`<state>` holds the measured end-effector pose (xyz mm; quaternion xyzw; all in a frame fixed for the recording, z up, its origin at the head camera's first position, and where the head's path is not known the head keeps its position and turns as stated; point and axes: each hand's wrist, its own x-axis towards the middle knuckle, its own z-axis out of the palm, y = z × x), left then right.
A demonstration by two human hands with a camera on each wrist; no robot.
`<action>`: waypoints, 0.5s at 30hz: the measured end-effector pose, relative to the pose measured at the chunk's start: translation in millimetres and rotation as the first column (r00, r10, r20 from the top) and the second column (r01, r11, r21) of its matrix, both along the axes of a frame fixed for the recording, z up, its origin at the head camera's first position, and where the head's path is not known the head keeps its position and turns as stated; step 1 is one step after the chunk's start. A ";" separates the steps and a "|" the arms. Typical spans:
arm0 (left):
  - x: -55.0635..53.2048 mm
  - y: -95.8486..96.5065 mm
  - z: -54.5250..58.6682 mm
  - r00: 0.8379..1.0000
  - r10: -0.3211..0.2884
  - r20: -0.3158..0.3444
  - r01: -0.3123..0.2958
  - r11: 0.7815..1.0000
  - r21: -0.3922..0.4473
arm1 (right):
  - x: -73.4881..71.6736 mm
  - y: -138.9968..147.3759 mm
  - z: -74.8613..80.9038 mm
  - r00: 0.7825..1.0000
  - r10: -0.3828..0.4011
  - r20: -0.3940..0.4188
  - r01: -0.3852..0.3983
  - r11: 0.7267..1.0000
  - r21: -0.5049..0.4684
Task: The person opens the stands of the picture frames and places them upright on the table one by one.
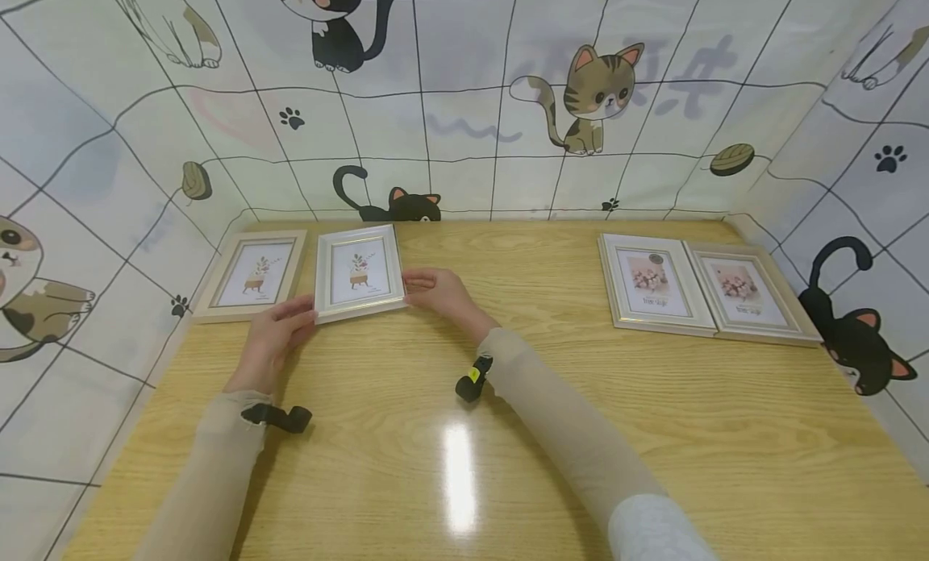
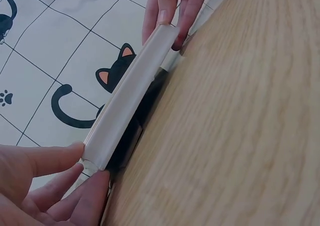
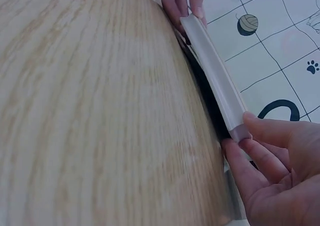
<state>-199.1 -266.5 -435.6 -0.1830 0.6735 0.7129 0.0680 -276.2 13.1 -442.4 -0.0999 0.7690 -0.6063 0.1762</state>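
Observation:
Between both hands is a white picture frame (image 1: 360,273) with a plant-in-pot print, slightly turned on the wooden table. My left hand (image 1: 274,339) pinches its lower left corner, thumb on top and fingers underneath. At the lower right corner my right hand (image 1: 444,293) pinches it the same way. In the left wrist view the near edge of the white frame (image 2: 131,98) is raised, with a dark gap under it. The right wrist view shows that same edge of the frame (image 3: 215,75) held at both ends. A beige frame (image 1: 250,276) with a matching print lies just left.
On the right side of the table (image 1: 537,432) lie a white frame (image 1: 648,284) and a beige frame (image 1: 751,292), side by side with matching pink flower prints. A cat-patterned cloth (image 1: 464,101) covers the walls behind and beside the table.

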 end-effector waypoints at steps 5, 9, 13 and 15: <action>-1.9 -1.6 1.3 0.999 -0.045 0.014 0.045 0.999 0.024 | -0.3 -3.3 -1.8 0.995 -0.061 0.077 0.068 0.993 -0.092; -4.0 -1.5 1.4 0.997 -0.070 0.018 0.070 0.997 0.036 | -1.1 -8.1 -2.7 0.994 -0.105 0.031 0.107 0.993 -0.049; -4.3 -0.8 1.4 0.997 -0.075 0.021 0.073 0.996 0.050 | -1.2 -11.6 -0.2 0.992 -0.122 -0.008 0.123 0.992 0.021; -4.0 -0.8 1.3 0.997 -0.074 0.017 0.073 0.995 0.062 | -1.6 -12.4 0.5 0.992 -0.130 0.000 0.130 0.991 0.036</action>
